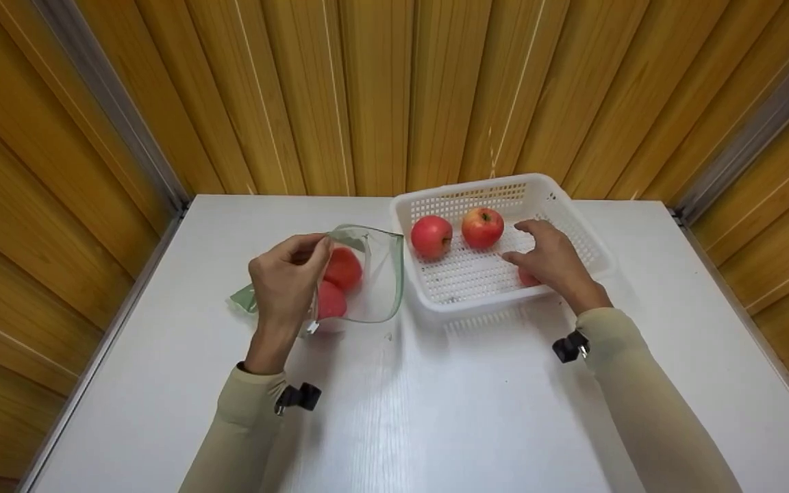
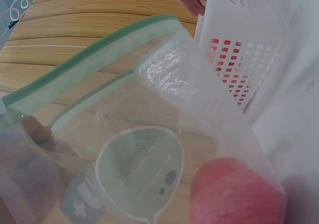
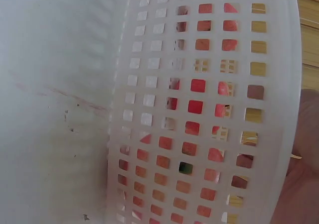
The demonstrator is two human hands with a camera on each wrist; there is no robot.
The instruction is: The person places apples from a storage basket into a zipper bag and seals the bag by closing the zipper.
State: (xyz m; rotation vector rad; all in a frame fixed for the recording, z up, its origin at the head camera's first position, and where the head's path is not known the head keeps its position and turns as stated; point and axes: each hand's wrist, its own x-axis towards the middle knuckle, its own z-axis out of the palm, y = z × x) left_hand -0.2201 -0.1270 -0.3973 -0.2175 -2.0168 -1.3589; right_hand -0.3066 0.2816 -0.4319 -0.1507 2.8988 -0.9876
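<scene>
My left hand (image 1: 288, 281) pinches the rim of a clear zip bag (image 1: 379, 291) with green edging, its mouth spread apart. Two red apples, one (image 1: 343, 269) above the other (image 1: 331, 300), lie inside. The left wrist view shows the bag's pale green print (image 2: 139, 171) and a red apple (image 2: 237, 196) behind the film. Over the right side of a white plastic basket (image 1: 429, 298), my right hand (image 1: 552, 259) has thumb and fingers spread with nothing gripped. Below it an apple (image 1: 527, 277) is partly covered. Two more apples, left (image 1: 431, 237) and middle (image 1: 483, 228), sit in the basket.
Bag and basket stand side by side on a white table (image 1: 463, 418). A wood-patterned wall (image 1: 367, 96) rises behind the table's back edge, with similar panels on both sides. The basket's perforated wall (image 3: 149, 149) fills much of the right wrist view.
</scene>
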